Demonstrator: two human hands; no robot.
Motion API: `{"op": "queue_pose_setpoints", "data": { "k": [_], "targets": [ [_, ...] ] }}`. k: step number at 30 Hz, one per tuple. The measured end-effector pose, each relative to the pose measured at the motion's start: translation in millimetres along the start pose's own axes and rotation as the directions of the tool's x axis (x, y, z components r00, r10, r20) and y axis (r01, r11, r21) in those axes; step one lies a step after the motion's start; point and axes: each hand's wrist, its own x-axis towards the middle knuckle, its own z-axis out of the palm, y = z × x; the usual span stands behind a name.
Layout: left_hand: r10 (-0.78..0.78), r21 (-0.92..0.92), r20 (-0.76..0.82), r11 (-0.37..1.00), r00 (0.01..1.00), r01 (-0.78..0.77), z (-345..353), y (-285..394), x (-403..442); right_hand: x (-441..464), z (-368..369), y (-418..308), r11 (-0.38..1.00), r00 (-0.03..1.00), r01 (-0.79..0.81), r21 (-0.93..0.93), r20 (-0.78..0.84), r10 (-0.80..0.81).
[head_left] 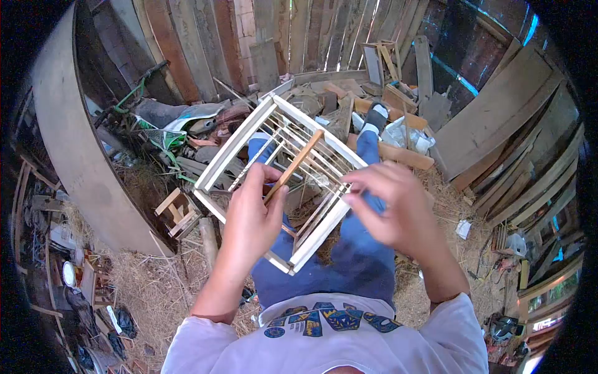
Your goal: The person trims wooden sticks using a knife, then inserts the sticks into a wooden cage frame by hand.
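A pale wooden frame (317, 246) strung with thin rods, like a small cage, rests tilted on my lap and thighs. My left hand (249, 212) is closed round a brown wooden stick (300, 159), which slants up across the frame's opening. That hand's wrist lies over the frame's near left side. At the frame's right side hovers my right hand (395, 202), slightly blurred, its thumb and fingers apart near the ends of the thin rods (336, 187). Whether its fingertips touch a rod is hard to make out.
A small wooden piece (177, 212) stands on the straw-covered floor at left. Boards, scraps and a green-framed object (165, 140) are heaped ahead against the plank wall (230, 43). A large curved panel (81, 137) leans at left; boards (498, 124) lean at right.
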Motion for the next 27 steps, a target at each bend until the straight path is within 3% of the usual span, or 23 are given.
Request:
{"op": "queue_pose_setpoints", "data": {
  "k": [1, 7, 9, 12, 19, 21, 27],
  "targets": [
    [-0.005, -0.005, 0.003, 1.0, 1.0, 0.005, 4.1, 1.8, -3.9, -2.3, 12.9, 3.4, 0.995, 0.999, 0.038, -0.087, 0.018, -0.037],
    [-0.077, 0.003, -0.007, 0.997, 0.997, 0.077, 18.1, -4.0, -22.8, -19.7, 48.2, 7.2, 0.987, 1.0, -0.013, -0.159, -0.007, 0.012],
    [-0.115, -0.028, 0.001, 0.993, 0.993, 0.115, 19.5, -0.2, -25.1, -25.2, 51.4, 11.2, 0.979, 0.997, 0.027, -0.202, -0.061, -0.041],
    [0.002, -0.007, 0.06, 1.0, 0.998, -0.001, 27.1, -2.0, -29.5, -37.9, 48.7, 19.6, 0.983, 0.999, -0.003, -0.182, -0.04, -0.004],
    [0.007, -0.061, 0.094, 0.998, 0.996, -0.001, 54.0, -4.0, -40.3, -67.7, 55.9, 45.4, 0.967, 0.998, -0.032, -0.253, -0.052, 0.02],
    [-0.055, -0.071, 0.124, 0.995, 0.991, 0.064, 54.7, 0.9, -41.4, -69.7, 56.9, 43.0, 0.97, 0.996, -0.041, -0.239, -0.082, 0.021],
    [0.038, -0.069, 0.013, 0.997, 0.999, -0.037, 55.3, -4.2, -47.5, -67.2, 66.3, 33.8, 0.966, 0.991, -0.075, -0.246, -0.124, 0.046]
  ]
}}
